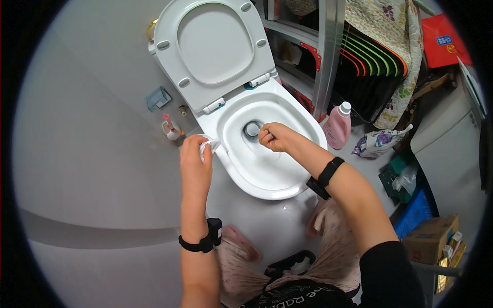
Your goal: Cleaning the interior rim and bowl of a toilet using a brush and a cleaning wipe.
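Note:
A white toilet point(267, 193) stands before me with its lid and seat point(215, 43) raised. At the left side of its rim, my left hand point(196, 159) is closed on a crumpled white tissue point(208, 143). Over the bowl, my right hand point(275, 137) is curled shut close to the drain opening. What its fingers grip is mostly hidden, and I cannot make it out. A round pale shape point(252, 129) shows in the drain beside that hand. Both wrists wear black straps.
Right of the toilet stand a pink bottle point(338, 126) with a white cap and a patterned bag point(380, 142). A metal ladder-like frame point(328, 56) rises behind them. By the left wall are a spray bottle point(171, 128) and a blue holder point(158, 98). A cardboard box point(430, 238) sits lower right.

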`<state>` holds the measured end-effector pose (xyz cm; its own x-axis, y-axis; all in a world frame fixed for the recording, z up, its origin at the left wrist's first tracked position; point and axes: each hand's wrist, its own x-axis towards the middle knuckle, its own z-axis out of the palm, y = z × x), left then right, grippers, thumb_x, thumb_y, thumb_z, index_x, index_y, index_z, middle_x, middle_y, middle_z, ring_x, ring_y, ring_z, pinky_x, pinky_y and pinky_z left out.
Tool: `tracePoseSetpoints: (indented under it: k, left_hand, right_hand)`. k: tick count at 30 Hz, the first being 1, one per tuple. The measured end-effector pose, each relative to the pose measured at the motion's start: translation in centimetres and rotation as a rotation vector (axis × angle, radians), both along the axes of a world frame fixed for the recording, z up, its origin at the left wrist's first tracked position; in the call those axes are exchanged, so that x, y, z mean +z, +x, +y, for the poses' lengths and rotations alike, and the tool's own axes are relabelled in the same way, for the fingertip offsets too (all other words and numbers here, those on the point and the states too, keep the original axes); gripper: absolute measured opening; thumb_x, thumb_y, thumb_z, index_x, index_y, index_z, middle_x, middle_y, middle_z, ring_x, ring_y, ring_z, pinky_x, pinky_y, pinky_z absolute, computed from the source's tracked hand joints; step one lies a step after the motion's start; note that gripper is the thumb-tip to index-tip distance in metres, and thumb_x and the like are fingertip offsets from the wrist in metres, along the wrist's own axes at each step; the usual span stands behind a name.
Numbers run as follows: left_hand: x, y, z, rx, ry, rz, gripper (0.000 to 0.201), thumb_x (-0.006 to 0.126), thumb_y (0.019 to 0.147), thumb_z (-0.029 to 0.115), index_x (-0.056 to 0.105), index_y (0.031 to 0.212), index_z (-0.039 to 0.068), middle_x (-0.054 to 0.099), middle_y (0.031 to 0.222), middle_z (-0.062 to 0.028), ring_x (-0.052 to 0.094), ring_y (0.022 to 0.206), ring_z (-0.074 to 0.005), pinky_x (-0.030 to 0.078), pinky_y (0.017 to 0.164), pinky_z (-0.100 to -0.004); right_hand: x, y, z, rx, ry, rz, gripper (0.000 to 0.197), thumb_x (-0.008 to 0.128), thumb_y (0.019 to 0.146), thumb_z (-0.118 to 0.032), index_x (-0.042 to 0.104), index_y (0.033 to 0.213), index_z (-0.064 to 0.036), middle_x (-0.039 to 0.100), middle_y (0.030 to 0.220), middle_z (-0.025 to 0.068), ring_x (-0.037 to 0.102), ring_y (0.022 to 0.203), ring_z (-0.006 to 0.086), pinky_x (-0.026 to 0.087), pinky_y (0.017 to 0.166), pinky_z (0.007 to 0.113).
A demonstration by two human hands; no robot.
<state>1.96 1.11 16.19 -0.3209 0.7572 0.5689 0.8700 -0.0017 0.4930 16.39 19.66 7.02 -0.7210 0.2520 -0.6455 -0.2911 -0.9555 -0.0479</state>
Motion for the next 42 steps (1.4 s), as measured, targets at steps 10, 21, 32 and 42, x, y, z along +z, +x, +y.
tracePoseSetpoints:
  k: [10, 21, 32, 42]
  left_hand:
    - [0.3, -1.0, -0.8, 0.024, 0.030, -0.046, 0.012, 0.054, 0.076, 0.000, 0.051, 0.088, 0.000, 0.053, 0.094, -0.0133, 0.051, 0.088, -0.0311, 0.040, 0.078, -0.0366]
    - [0.3, -0.9, -1.0, 0.019, 0.015, -0.050, 0.011, 0.053, 0.077, 0.001, 0.051, 0.088, 0.001, 0.053, 0.093, -0.0132, 0.051, 0.087, -0.0310, 0.040, 0.078, -0.0364]
    - [0.0, -0.5, -0.6, -0.017, 0.024, -0.035, 0.012, 0.054, 0.076, 0.001, 0.051, 0.087, 0.000, 0.053, 0.093, -0.0136, 0.051, 0.088, -0.0312, 0.040, 0.077, -0.0363]
    - [0.1, 0.2, -0.1, -0.022, 0.039, -0.052, 0.011, 0.054, 0.076, 0.000, 0.050, 0.086, 0.000, 0.052, 0.093, -0.0138, 0.051, 0.088, -0.0312, 0.040, 0.078, -0.0361]
  right_hand:
    - [9.0, -1.9, -14.1, 0.529, 0.801, -0.352, 0.017, 0.040, 0.083, -0.008, 0.044, 0.081, 0.0081, 0.048, 0.063, 0.0130, 0.042, 0.044, 0.0151, 0.030, 0.035, 0.026]
    - [7.5, -1.9, -14.4, 0.565, 1.045, -0.467, 0.025, 0.039, 0.083, -0.011, 0.047, 0.077, 0.0120, 0.051, 0.058, 0.0140, 0.042, 0.039, 0.0161, 0.031, 0.034, 0.029]
    - [7.8, -2.2, -11.8, 0.496, 1.025, -0.465, 0.022, 0.040, 0.081, -0.009, 0.046, 0.078, 0.0123, 0.053, 0.061, 0.0147, 0.044, 0.038, 0.0166, 0.034, 0.033, 0.030]
    - [7.1, -1.9, -9.7, 0.162, 0.872, -0.461, 0.021, 0.039, 0.082, -0.010, 0.044, 0.079, 0.0104, 0.050, 0.057, 0.0148, 0.040, 0.036, 0.0162, 0.031, 0.032, 0.029]
